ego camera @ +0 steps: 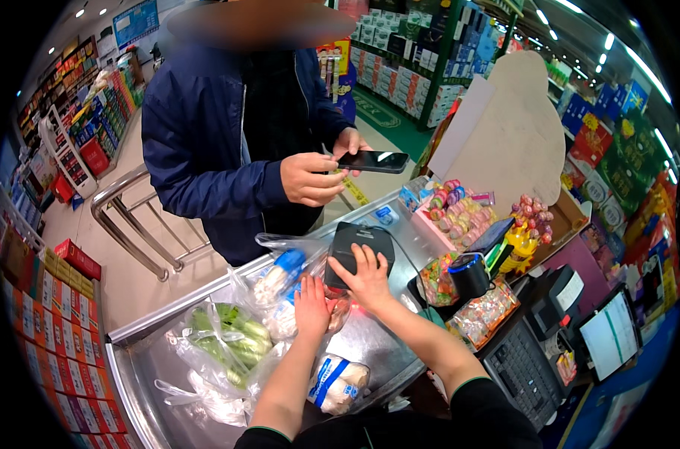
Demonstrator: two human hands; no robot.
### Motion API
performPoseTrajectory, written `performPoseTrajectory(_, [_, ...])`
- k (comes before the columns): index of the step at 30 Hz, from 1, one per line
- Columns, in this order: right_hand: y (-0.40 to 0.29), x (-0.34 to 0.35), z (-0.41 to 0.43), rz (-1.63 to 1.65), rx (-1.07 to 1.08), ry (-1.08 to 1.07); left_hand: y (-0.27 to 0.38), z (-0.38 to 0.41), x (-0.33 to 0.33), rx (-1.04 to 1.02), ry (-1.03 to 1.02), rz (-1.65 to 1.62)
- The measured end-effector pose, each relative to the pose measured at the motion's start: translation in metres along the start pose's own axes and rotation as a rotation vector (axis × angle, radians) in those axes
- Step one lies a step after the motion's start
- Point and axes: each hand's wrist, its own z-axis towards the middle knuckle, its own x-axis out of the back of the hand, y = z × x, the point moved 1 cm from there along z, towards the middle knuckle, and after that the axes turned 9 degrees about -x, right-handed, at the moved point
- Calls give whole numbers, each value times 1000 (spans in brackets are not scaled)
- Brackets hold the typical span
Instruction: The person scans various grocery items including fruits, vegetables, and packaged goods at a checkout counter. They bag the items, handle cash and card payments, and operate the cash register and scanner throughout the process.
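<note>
My left hand (313,306) lies on clear plastic bags of groceries, its fingers stretched forward; its grip on them is unclear. Beneath and beside it are white packages with blue bands (281,275), partly covered by film. My right hand (369,275) grasps a black box-shaped scanner (348,238) from above, fingers spread over its casing. A cable runs from the scanner, and a red glow shows under my right hand. Left of my hands sits a clear bag of green leafy vegetables (228,337). Nearer me is a wrapped pack of white mushrooms (340,381) with a blue band.
Across the metal counter (155,359) a person in a blue jacket (205,129) holds a smartphone (373,161). To the right stand a candy box (458,219), a black cylindrical device (468,272), a keyboard (522,370) and a monitor (609,334). A metal railing (132,216) stands beyond the counter.
</note>
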Motion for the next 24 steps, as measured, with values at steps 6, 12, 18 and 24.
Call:
performPoseTrajectory(6, [21,43,-1,285,-392,3,-10,6,6,97,76,-369])
performPoseTrajectory(12, [-3,83,-31,353,-355,-16,-50,18,25,121,173,-420])
performPoseTrajectory(18, [-50,54,-44,256,-325,56,-45,-5,12,73,53,-310])
performPoseTrajectory(24, [-48,49,-51,240,-398,79,-43,12,11,180,-15,-278])
